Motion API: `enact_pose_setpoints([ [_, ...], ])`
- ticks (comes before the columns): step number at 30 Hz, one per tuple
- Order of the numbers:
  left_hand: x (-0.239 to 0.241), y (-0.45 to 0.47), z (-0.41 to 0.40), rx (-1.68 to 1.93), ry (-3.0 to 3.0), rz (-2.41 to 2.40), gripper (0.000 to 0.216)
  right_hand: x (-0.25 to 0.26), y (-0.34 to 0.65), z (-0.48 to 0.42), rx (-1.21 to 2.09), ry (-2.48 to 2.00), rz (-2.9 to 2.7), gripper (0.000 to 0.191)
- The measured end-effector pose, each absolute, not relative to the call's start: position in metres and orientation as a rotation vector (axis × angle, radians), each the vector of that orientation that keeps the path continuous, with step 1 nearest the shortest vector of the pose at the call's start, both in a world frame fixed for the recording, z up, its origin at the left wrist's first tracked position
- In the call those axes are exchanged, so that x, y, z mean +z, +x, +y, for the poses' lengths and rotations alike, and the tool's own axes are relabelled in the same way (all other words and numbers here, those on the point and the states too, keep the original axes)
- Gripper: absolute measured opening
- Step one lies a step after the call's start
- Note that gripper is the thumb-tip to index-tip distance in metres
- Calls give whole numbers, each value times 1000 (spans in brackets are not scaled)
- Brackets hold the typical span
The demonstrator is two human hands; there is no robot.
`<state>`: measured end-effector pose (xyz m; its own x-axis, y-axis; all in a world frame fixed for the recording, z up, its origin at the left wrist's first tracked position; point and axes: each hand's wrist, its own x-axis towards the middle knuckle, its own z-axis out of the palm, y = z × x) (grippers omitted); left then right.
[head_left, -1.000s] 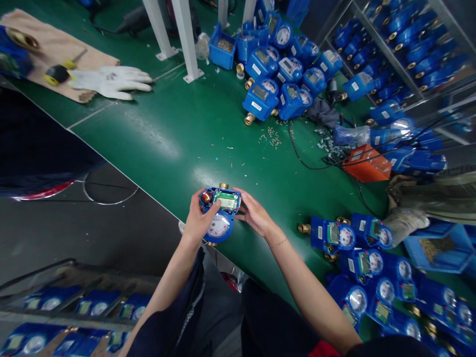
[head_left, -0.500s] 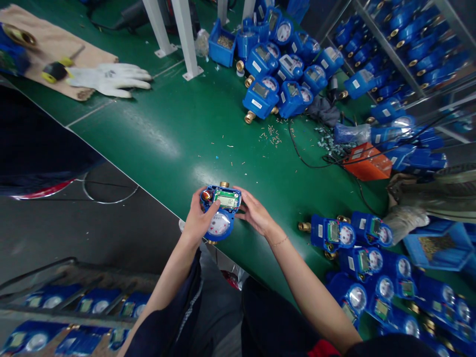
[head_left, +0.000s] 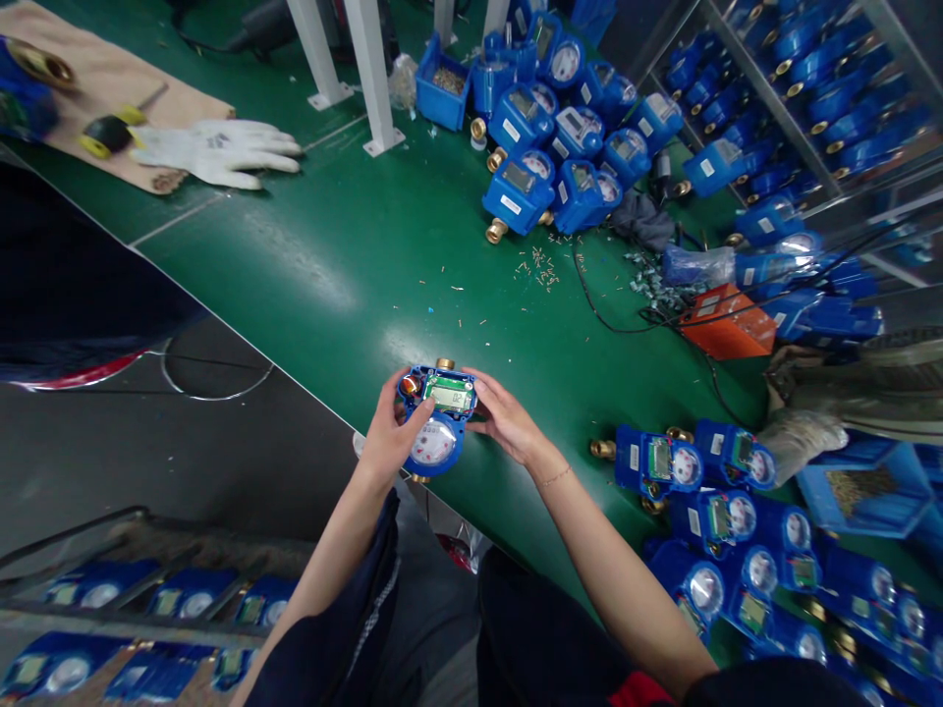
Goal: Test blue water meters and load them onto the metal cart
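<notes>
Gripping blue water meter [head_left: 436,417] from both sides at lower centre of frame, over near edge of green table [head_left: 331,265]. Left hand [head_left: 390,437] wrapped round meter's left flank, thumb across top by green display. Right hand [head_left: 505,422] curled against right flank, fingertips on casing. Meter's round dial faces up. Cluster of blue meters [head_left: 560,147] at upper centre; further meters [head_left: 722,511] lower right. White glove [head_left: 217,152] upper left, orange box [head_left: 726,324] right.

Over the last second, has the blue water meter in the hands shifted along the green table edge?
No. The blue water meter stays at the same spot on the green table edge.
</notes>
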<state>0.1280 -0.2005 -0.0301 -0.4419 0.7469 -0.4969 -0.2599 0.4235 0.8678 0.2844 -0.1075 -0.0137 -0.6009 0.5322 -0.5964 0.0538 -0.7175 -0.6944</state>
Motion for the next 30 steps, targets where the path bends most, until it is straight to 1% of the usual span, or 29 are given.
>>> enact_pose_setpoints([
  [10, -31, 128, -204, 1259, 382, 1591, 68, -14, 284, -108, 2381, -1216, -987, 36],
  [15, -40, 133, -215, 1277, 348, 1523, 85, -12, 283, -108, 2332, -1252, -1062, 38],
  [17, -42, 135, -220, 1252, 340, 1524, 88, -13, 282, -108, 2305, -1273, -1099, 39],
  [24, -45, 137, -224, 1224, 306, 1549, 91, -18, 280, -107, 2252, -1336, -1133, 39],
  [30, -46, 136, -224, 1226, 334, 1562, 89, -17, 278, -106, 2218, -1392, -1121, 39],
])
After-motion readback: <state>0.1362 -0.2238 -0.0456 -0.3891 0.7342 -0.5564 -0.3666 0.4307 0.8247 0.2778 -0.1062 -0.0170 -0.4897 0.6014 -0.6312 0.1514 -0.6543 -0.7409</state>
